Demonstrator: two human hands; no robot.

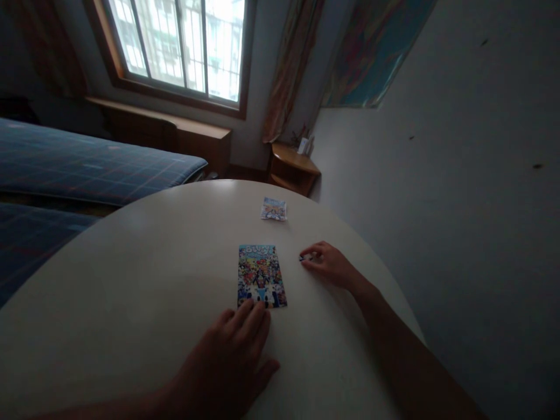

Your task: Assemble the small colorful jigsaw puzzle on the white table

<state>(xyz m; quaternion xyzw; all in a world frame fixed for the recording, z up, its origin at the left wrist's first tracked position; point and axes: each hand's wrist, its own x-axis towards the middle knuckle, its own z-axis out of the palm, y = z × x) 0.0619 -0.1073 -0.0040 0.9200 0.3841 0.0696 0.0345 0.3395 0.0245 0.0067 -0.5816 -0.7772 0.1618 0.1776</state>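
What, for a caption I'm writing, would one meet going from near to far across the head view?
Left hand → colourful printed sheet → small printed packet → wooden corner shelf → window.

One title, faintly legible

Pale, rounded lettering [257,250] across the top of the flat, rectangular, multicoloured printed sheet [261,274] appears to read "BLUEY". Print on the small, squarish, white-edged, multicoloured packet [273,209] is too blurred to read.
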